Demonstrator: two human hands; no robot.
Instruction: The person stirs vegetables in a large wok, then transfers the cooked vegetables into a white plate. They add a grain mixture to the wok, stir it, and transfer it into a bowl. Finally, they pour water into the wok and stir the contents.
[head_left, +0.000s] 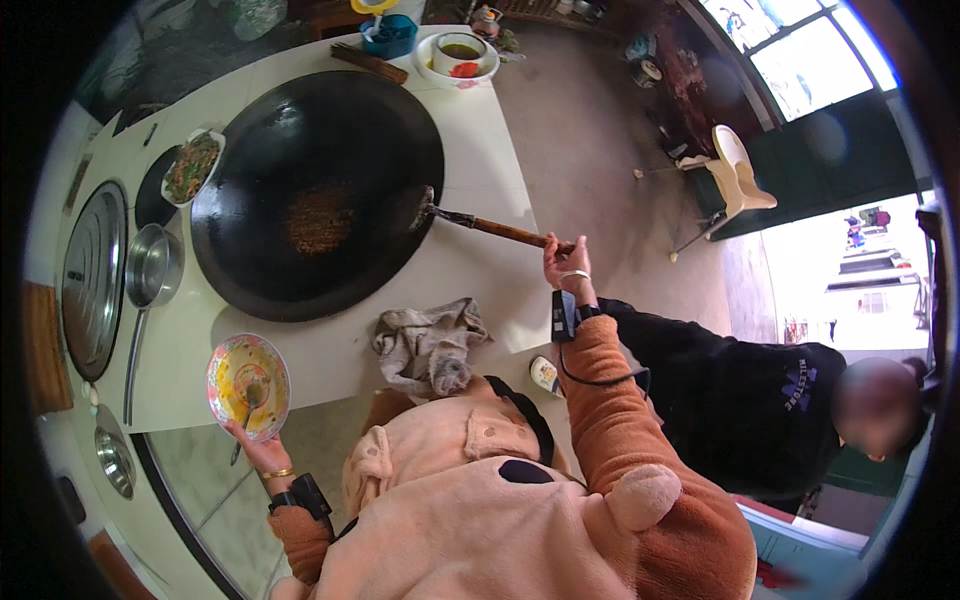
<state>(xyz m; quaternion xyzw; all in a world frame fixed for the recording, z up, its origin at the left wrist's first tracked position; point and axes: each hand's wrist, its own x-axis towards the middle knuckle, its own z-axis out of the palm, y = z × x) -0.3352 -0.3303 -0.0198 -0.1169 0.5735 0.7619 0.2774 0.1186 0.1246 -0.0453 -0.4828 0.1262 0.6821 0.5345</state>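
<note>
At the lower left, my left hand (259, 448) holds the rim of a patterned bowl (217, 386) smeared with yellow residue. A metal spoon (253, 397) leans inside it. My right hand (568, 262) grips the end of a wooden-handled spatula (510, 231), whose metal head rests at the right rim of a large black wok (375, 150). Brown bits, perhaps minced food, lie in the wok's bottom (321, 217). A crumpled grey cloth (431, 345) lies on the counter in front of the wok.
Left of the wok are a dish of cooked food (193, 166), a metal ladle (154, 266) and a large lid (95, 281). Behind it stand a straw brush (367, 63), a blue container (388, 37) and a basin (455, 61). A person in black (727, 405) stands at right, near a cream chair (731, 176).
</note>
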